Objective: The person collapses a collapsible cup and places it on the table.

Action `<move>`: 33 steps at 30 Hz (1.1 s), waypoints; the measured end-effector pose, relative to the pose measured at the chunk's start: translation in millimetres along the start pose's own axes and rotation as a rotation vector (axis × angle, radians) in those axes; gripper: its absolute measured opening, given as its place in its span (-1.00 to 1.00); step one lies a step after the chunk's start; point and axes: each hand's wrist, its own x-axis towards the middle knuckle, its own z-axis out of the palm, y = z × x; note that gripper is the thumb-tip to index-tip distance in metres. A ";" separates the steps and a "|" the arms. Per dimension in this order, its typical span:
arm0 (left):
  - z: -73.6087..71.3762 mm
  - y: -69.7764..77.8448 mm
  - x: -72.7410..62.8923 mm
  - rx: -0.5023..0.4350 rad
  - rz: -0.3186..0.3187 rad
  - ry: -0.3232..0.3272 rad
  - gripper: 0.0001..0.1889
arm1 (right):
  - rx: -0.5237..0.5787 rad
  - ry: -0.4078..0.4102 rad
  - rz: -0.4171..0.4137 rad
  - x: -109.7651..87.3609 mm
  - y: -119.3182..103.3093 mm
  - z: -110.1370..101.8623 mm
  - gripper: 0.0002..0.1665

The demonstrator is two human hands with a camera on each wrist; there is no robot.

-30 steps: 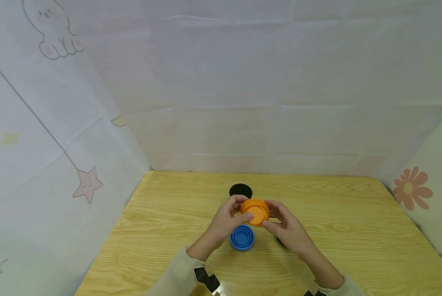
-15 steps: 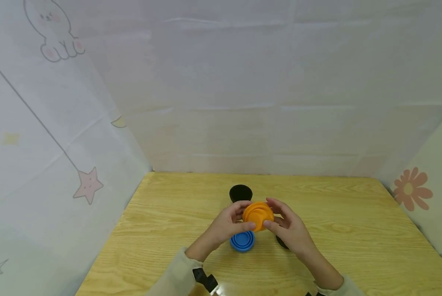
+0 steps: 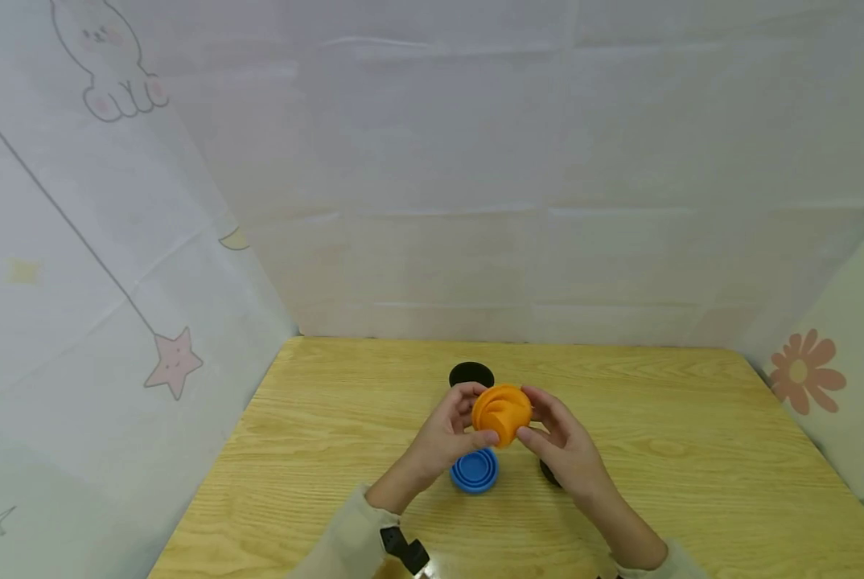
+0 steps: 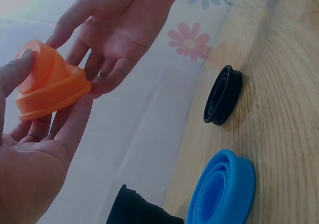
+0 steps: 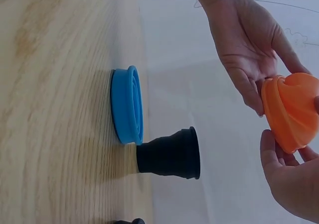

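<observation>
An orange collapsible cup (image 3: 502,415) is held above the table between both hands. Its small base bulges toward the person, and the soft wall is creased and lopsided. My left hand (image 3: 442,434) grips the left side, thumb by the base and fingers under the rim; my right hand (image 3: 568,450) pinches the right side the same way. Below the hands a blue collapsible cup (image 3: 475,470) lies folded flat. Behind them a black cup (image 5: 169,153) stands extended. A second black cup (image 4: 223,95), flattened, sits partly hidden under my right hand in the head view.
The wooden table (image 3: 331,402) spreads to both sides of the cups. A pale printed cloth (image 3: 432,201) hangs along its back and sides. Dark wrist straps (image 3: 403,550) are worn at the sleeves.
The orange cup's base has pushed out further and its wall has buckled. Both hands dipped slightly, then rose a little, keeping their hold. The cups on the table stay put.
</observation>
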 end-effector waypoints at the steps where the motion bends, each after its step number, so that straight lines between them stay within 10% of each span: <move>1: 0.3 0.1 0.2 0.006 -0.004 -0.010 -0.32 | 0.001 0.008 0.016 -0.2 -0.6 0.3 -0.33; 14: -4.9 1.6 -1.5 0.262 -0.036 -0.057 -0.22 | -0.021 -0.009 0.019 2.9 -5.1 -1.5 -0.37; 21: 0.6 -5.4 -0.2 0.136 0.033 0.037 -0.22 | -0.001 0.024 0.066 4.2 -5.0 2.6 -0.37; 33: -7.0 -3.5 -5.9 0.111 -0.041 0.012 -0.51 | -0.029 -0.044 0.100 4.3 -4.4 -4.2 -0.43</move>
